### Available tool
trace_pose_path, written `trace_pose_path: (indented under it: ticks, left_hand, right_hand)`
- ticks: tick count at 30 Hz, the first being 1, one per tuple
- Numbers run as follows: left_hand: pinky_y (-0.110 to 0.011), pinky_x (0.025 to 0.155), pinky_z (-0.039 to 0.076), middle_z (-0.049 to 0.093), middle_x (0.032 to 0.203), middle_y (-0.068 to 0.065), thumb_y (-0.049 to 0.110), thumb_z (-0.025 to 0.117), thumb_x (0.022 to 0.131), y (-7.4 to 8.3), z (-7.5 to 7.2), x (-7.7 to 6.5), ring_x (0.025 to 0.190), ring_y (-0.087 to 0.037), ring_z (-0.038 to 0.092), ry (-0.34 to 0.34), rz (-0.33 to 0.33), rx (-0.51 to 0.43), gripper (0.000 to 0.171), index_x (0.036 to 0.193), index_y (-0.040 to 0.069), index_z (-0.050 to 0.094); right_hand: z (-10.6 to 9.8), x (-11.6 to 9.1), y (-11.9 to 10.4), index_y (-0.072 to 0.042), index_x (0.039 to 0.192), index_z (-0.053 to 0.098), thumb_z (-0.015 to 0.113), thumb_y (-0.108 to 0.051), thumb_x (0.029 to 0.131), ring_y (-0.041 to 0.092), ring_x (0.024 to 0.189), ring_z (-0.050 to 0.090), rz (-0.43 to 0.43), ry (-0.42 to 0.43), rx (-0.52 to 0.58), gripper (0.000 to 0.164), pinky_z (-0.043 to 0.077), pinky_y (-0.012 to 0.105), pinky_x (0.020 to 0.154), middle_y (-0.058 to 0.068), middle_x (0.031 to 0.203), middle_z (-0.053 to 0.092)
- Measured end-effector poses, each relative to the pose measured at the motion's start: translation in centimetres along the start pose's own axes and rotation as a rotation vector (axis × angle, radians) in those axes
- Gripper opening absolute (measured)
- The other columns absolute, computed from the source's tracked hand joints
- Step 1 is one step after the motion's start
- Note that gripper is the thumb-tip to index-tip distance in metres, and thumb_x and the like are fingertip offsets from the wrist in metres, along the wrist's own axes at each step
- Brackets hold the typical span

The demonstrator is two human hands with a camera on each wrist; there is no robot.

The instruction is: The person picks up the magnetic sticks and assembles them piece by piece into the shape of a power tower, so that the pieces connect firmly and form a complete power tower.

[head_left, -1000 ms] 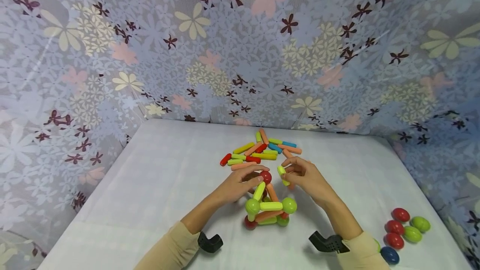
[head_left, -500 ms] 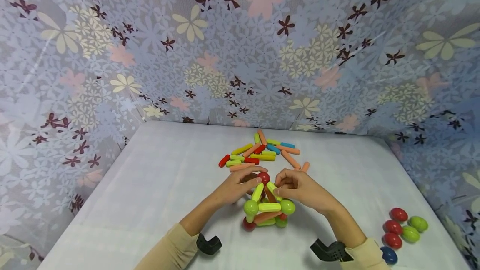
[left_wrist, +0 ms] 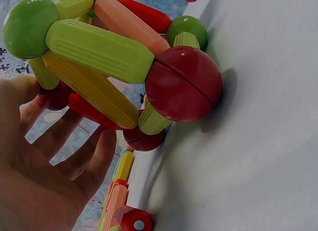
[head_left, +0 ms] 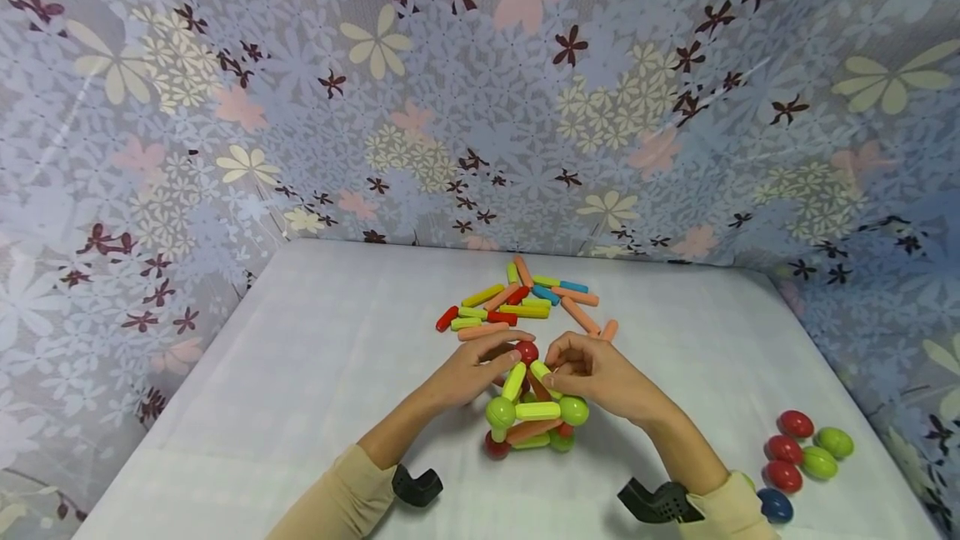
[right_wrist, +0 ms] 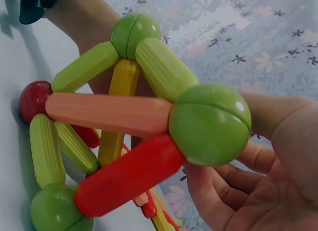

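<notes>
A frame of coloured magnetic sticks and balls stands on the white table, its near green ball joined to another green ball by a light-green stick. My left hand holds the red ball at the frame's top between thumb and fingers. With thumb and fingertips, my right hand pinches a light-green stick that slants between that red ball and the right green ball. Orange, red and yellow sticks brace the lower frame; a dark red ball sits at its base in the left wrist view.
Behind the hands lies a loose pile of sticks, including a yellow stick and a blue stick. At right, loose red balls, green balls and a blue ball rest on the table. A floral cloth rises behind.
My right hand has moved left and down, bringing the light-green stick from beside the frame into the slanted place at its top right. My left hand keeps its hold on the red ball.
</notes>
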State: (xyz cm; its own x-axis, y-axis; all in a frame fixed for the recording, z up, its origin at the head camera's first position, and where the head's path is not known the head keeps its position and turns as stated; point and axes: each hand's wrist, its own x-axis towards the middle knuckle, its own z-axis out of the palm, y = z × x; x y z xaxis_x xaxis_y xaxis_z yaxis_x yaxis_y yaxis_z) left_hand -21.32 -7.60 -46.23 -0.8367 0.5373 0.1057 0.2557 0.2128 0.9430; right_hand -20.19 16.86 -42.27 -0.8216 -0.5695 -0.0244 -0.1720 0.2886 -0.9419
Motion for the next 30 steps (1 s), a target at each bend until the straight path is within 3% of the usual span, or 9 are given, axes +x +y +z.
trace_pose_path:
  ticks: [4,7,12,16,20,25,30]
  left_hand:
    - [-0.041,0.078,0.054,0.05,0.134,0.012,0.042,0.05,0.099,-0.1,0.0,0.0,0.105,-0.013,0.059,0.01,0.017,0.002,0.036,0.133,0.032,0.055]
    - [-0.039,0.079,0.054,0.051,0.133,0.01,0.039,0.049,0.1,-0.1,0.0,0.1,0.104,-0.013,0.059,0.02,0.03,-0.01,0.033,0.131,0.03,0.057]
    - [-0.042,0.08,0.053,0.056,0.127,0.004,0.028,0.048,0.102,-0.2,-0.2,0.3,0.099,-0.012,0.061,0.027,0.036,-0.038,0.028,0.127,0.022,0.058]
    - [-0.05,0.082,0.051,0.06,0.123,-0.003,0.019,0.048,0.102,-0.1,-0.1,0.4,0.098,-0.013,0.062,0.01,0.043,-0.075,0.028,0.129,0.014,0.056]
    - [-0.05,0.082,0.051,0.063,0.119,-0.003,0.018,0.049,0.102,-0.1,-0.2,0.4,0.096,-0.013,0.063,0.007,0.051,-0.08,0.027,0.128,0.013,0.056]
    - [-0.044,0.08,0.053,0.063,0.117,0.002,0.023,0.051,0.101,-0.1,-0.3,0.3,0.098,-0.015,0.063,0.009,0.063,-0.078,0.026,0.126,0.016,0.057]
    - [-0.047,0.079,0.053,0.063,0.112,-0.006,0.024,0.053,0.1,-0.3,-0.8,0.3,0.097,-0.019,0.063,0.006,0.074,-0.122,0.024,0.12,0.012,0.058]
  right_hand:
    - [-0.1,0.0,-0.4,-0.004,0.104,0.058,0.069,-0.026,0.09,0.028,0.078,0.061,0.01,0.023,-0.063,0.028,0.052,0.033,0.066,0.014,0.09,0.063]
    - [-0.5,-0.4,-0.5,-0.006,0.105,0.057,0.07,-0.027,0.089,0.028,0.081,0.06,0.001,-0.036,-0.104,0.029,0.051,0.034,0.067,0.013,0.095,0.061]
    - [-1.1,-1.3,-0.4,-0.013,0.107,0.055,0.075,-0.028,0.085,0.024,0.086,0.058,-0.083,-0.137,-0.207,0.034,0.05,0.034,0.072,0.008,0.1,0.057]
    - [-1.0,-1.4,-0.4,-0.024,0.12,0.059,0.069,-0.032,0.089,0.019,0.09,0.059,-0.162,-0.184,-0.28,0.033,0.05,0.034,0.075,-0.001,0.11,0.061]
    - [-0.7,-1.4,-0.2,-0.027,0.129,0.06,0.069,-0.031,0.09,0.017,0.093,0.057,-0.21,-0.236,-0.323,0.04,0.047,0.034,0.075,-0.008,0.113,0.062]
    - [-0.6,-1.3,0.0,-0.024,0.13,0.06,0.073,-0.026,0.087,0.017,0.096,0.057,-0.217,-0.24,-0.297,0.045,0.046,0.036,0.08,-0.007,0.111,0.062]
    - [-0.9,-1.3,-0.3,-0.027,0.129,0.059,0.076,-0.032,0.084,0.017,0.103,0.057,-0.198,-0.2,-0.319,0.048,0.047,0.038,0.085,-0.008,0.118,0.061]
